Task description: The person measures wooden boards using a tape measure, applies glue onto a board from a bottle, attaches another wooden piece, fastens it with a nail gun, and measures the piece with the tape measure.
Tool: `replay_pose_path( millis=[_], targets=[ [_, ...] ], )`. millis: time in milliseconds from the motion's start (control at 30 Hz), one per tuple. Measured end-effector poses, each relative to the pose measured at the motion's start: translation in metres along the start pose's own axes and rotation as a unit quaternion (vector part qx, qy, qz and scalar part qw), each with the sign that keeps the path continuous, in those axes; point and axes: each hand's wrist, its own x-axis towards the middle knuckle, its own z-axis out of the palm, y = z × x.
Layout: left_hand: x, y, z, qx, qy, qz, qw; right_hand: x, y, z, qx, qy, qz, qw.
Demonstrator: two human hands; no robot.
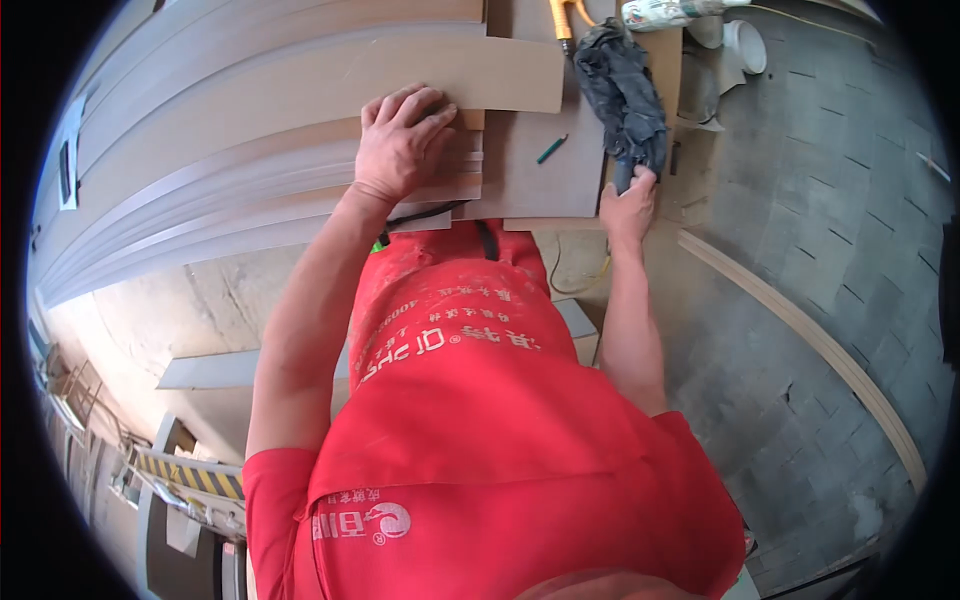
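Note:
My left hand [405, 140] is on a stack of long flat boards, its fingers bent over the near edge of the top brown board [520, 80]. Its fingertips are partly hidden. My right hand [629, 205] is closed around the dark grey handle [624, 177] of a tool at the bench's right side. A crumpled dark cloth bag [620, 85] covers or hangs from this tool, so its kind does not show. Between my hands, a short green pencil-like stick [551, 149] lies on a grey-brown panel [525, 185].
A yellow-handled air gun [562, 20] and a whitish bottle [665, 12] lie at the far end. A white bucket [745, 47] stands beyond the bench on the right. A long wooden strip [810, 335] lies on the grey tiled floor. Layered board edges [250, 190] extend left.

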Motion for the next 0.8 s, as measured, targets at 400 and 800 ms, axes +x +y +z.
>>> replay_pose_path(
  millis=[400, 800],
  targets=[
    [-0.005, -0.002, -0.001, -0.015, 0.005, -0.001, 1.000, -0.087, 0.059, -0.106, 0.402, -0.065, 0.239, 0.882],
    [-0.006, -0.001, 0.000, -0.011, 0.001, -0.015, 1.000, -0.072, -0.110, -0.102, 0.361, -0.349, -0.066, 0.862]
  ],
)
